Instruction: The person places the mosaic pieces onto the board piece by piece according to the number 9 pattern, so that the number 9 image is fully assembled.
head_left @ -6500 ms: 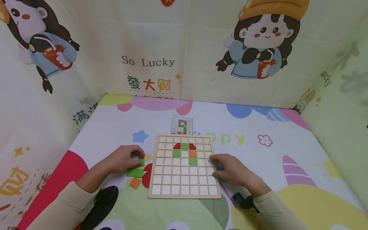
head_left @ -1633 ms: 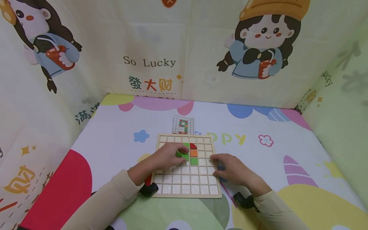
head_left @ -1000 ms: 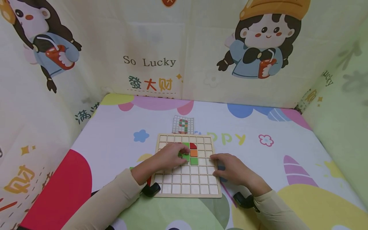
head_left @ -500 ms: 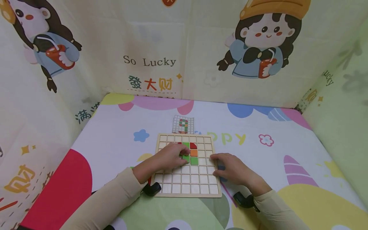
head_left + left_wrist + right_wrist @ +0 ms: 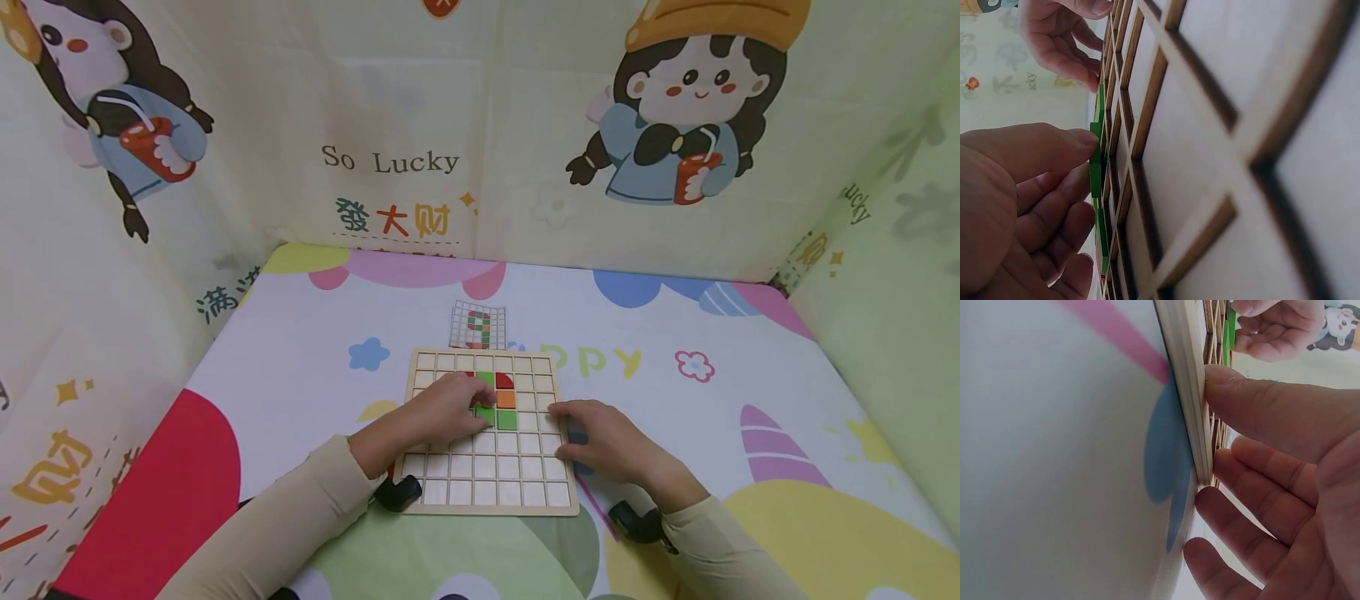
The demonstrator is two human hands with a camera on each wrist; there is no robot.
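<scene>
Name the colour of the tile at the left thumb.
The tile is green, clearest from the left wrist.

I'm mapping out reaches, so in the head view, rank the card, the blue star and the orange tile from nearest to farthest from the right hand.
1. Orange tile: on the board, left of the right hand.
2. Card: farther left, at the board's far edge.
3. Blue star: a print, left of the card.
</scene>
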